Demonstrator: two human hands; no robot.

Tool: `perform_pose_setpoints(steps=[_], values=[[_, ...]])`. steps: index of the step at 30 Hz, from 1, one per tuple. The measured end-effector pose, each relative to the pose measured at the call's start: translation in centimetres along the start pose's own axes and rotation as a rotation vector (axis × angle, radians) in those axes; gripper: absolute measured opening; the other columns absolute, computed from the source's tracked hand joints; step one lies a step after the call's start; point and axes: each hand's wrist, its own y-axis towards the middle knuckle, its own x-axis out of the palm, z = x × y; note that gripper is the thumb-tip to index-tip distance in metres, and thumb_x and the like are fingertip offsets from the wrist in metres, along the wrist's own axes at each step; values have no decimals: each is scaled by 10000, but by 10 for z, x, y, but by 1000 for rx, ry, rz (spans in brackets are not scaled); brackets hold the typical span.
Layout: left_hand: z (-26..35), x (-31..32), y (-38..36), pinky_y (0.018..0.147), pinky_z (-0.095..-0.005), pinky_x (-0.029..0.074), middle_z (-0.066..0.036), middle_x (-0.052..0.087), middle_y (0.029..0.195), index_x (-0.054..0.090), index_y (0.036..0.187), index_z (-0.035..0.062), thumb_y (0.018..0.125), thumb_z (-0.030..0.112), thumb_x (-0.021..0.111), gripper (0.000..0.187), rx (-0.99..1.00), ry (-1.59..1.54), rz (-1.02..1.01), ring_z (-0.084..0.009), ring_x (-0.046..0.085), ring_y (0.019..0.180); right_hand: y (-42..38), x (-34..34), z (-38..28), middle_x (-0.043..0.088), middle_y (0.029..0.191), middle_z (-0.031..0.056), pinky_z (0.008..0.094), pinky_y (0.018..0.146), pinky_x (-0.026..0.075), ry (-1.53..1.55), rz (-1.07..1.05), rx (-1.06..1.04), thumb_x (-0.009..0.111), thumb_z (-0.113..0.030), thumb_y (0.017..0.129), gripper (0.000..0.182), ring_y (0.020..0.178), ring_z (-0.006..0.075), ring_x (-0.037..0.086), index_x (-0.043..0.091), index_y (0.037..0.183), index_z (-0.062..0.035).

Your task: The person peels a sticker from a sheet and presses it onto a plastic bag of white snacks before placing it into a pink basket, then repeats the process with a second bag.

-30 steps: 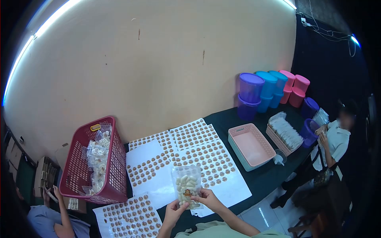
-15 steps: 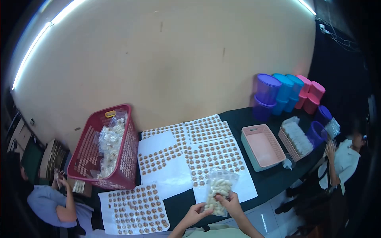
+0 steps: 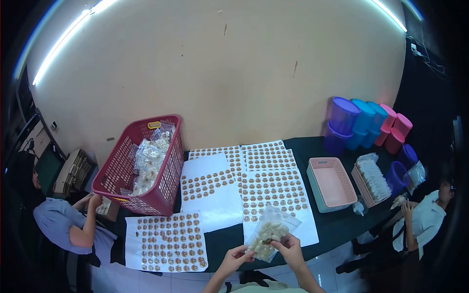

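A dark table (image 3: 222,245) is bearing a red basket (image 3: 165,195). Over the table's near edge, the left hand (image 3: 236,260) and right hand (image 3: 290,248) are pinching a clear bag (image 3: 271,231), the right thumb (image 3: 277,244) partly hiding its small brown sticker (image 3: 266,241), too blurred for reading.

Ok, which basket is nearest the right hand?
The pink-and-teal basket, just right of the sticker sheets, is nearest the right hand. The pink packet basket stands farther right; the red basket is left of the sheets.
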Motion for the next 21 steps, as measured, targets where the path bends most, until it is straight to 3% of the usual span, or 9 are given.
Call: perform_pose_setpoints(steps=[3,5,7,10,11,13,18,21], values=[[-22,4,-3,730,-225,454,-54,585,890,552,991,-23,802,133,576,246,74,39,-23,-94,553,788,-19,-16,14,585,925,52,245,765,428,-171,-30,20,597,-15,752,279,854,102,545,525,1020,23],[-29,13,-10,770,-235,432,-41,573,913,517,1038,-17,796,124,582,288,13,97,-51,-97,539,847,-30,-17,8,588,914,51,237,748,430,-97,26,34,585,-5,758,263,838,95,542,530,1013,26],[-31,21,-13,775,-232,425,-42,559,964,464,1111,-9,800,136,580,362,-47,-25,-215,-93,523,888,-40,-27,20,589,918,54,232,737,432,-79,57,27,578,-5,765,255,830,95,541,528,1013,27],[-24,30,-10,775,-228,424,-48,544,1011,415,1165,-1,804,157,579,427,-204,-25,-346,-94,513,909,-56,-32,37,588,891,42,217,704,428,-20,276,-50,586,-37,775,232,790,87,540,531,993,21],[-26,33,-8,775,-228,424,-48,544,1011,415,1165,-1,804,157,579,427,-220,-26,-352,-94,513,909,-61,-32,39,588,891,42,217,704,428,-17,291,-42,586,-37,775,232,790,87,540,531,993,21],[-27,38,0,756,-231,438,-43,560,964,443,1147,0,804,177,581,411,-109,274,-341,-94,527,874,-68,-33,38,587,862,34,208,675,421,7,389,-71,590,-67,782,214,759,82,535,537,974,13],[-18,53,1,683,-213,456,-35,588,873,540,1042,-5,797,194,592,320,-123,172,-262,-67,541,778,-64,-43,26,563,913,39,222,683,412,160,345,-13,586,-116,793,274,773,81,519,505,1029,-2],[-18,38,3,585,-198,469,-41,601,807,596,945,-2,781,205,613,264,25,335,-153,-73,559,658,-59,-48,17,553,931,46,214,671,401,220,293,-40,542,-161,827,296,776,88,523,474,1070,-7]])
